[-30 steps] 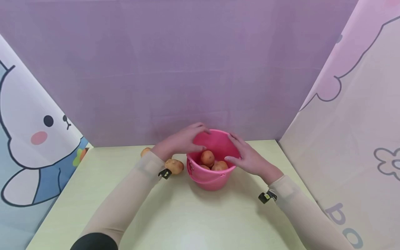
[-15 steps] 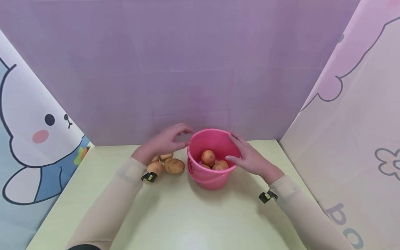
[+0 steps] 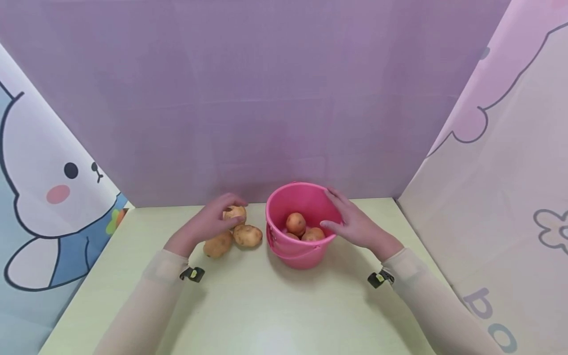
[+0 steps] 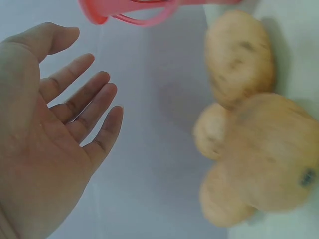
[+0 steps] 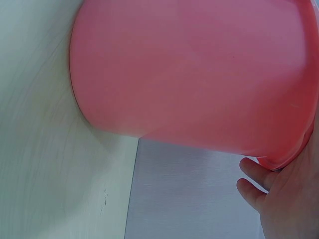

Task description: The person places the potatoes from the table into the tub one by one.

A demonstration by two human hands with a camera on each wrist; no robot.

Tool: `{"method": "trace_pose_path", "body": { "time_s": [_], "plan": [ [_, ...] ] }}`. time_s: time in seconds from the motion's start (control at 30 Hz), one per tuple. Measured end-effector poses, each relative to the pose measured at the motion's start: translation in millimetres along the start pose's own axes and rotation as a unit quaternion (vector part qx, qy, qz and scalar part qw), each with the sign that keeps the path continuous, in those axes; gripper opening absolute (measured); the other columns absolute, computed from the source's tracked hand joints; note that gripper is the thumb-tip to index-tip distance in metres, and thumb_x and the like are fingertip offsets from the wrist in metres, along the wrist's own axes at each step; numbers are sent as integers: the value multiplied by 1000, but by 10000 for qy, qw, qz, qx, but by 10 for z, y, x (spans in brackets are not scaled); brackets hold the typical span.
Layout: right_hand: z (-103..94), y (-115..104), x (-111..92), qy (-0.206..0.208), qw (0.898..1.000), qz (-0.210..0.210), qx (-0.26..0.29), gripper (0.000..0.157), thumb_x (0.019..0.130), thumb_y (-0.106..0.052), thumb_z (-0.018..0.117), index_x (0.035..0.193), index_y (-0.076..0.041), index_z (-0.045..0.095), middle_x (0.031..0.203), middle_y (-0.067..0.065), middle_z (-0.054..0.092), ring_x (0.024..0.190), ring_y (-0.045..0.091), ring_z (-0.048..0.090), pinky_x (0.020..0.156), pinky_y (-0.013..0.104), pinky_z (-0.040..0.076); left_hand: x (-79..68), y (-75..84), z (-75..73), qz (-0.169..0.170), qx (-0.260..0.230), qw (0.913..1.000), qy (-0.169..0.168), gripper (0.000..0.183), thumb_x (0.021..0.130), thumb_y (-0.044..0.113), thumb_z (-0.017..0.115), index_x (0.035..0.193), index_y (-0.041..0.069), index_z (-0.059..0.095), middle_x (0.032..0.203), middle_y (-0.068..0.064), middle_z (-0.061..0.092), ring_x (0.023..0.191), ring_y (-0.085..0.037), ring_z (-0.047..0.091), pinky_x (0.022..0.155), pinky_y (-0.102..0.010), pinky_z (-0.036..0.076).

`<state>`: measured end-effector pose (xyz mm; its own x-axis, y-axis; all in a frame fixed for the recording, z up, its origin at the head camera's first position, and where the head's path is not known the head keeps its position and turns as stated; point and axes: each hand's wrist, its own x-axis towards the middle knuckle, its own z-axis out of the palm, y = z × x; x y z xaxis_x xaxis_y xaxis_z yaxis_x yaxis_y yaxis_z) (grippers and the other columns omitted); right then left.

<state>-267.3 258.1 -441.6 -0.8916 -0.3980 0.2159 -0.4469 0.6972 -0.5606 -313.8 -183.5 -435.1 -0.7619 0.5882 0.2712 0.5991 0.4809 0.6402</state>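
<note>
My left hand (image 3: pixel 208 223) hovers over several potatoes on the table, its fingers loosely bent and holding nothing. Its palm (image 4: pixel 55 134) shows bare in the left wrist view. Partly behind the fingers lies one potato (image 3: pixel 236 214); a second potato (image 3: pixel 247 236) and a third potato (image 3: pixel 218 244) sit closer to me. A pink bucket (image 3: pixel 298 260) stands upright to their right, with a few potatoes (image 3: pixel 295 224) inside. At the bucket's right rim rests my right hand (image 3: pixel 357 224), fingers extended along the edge and thumb over the opening. In the right wrist view, the bucket wall (image 5: pixel 194 74) fills most of the picture.
The pale table (image 3: pixel 275 315) ends at a purple backdrop (image 3: pixel 266 98) close behind the bucket. Printed panels stand at the left (image 3: pixel 49 197) and right (image 3: pixel 501 197). The bucket's handle (image 3: pixel 295 255) hangs down on its near side.
My left hand has moved left and down, from over the bucket to the potatoes on the table. My right hand and the bucket have hardly moved.
</note>
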Motion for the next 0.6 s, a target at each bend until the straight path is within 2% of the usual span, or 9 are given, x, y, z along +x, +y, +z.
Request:
{"method": "trace_pose_path", "body": {
  "time_s": [0.13,0.27,0.4,0.6],
  "plan": [
    [12,-2,1,19,10000,-11,12,99,101,-58,73,177,-17,25,183,8,20,162,43,31,111,64,54,-174,-168,57,-133,35,9998,108,33,102,8,79,134,12,70,143,-7,65,139,-35,58,116,-63,48],
    [14,-5,-7,37,10000,-15,2,99,102,-58,73,177,-16,25,183,9,20,163,44,29,113,65,51,-335,-330,128,-238,17,9995,204,33,102,5,78,133,9,70,141,-10,63,139,-37,57,115,-65,49],
    [10,-16,-5,24,10000,-14,5,99,101,-58,73,177,-17,25,183,8,20,162,43,30,113,65,51,-481,-431,172,-267,-157,9992,240,35,101,6,78,135,5,68,139,-16,60,136,-45,58,114,-68,48],
    [-2,-18,-7,22,10000,-44,3,98,102,-57,73,177,-16,25,183,9,20,162,44,30,113,65,51,-652,-539,213,-139,-131,9994,303,46,101,12,81,143,4,64,150,-24,54,137,-55,57,113,-74,45]
  ]
}}
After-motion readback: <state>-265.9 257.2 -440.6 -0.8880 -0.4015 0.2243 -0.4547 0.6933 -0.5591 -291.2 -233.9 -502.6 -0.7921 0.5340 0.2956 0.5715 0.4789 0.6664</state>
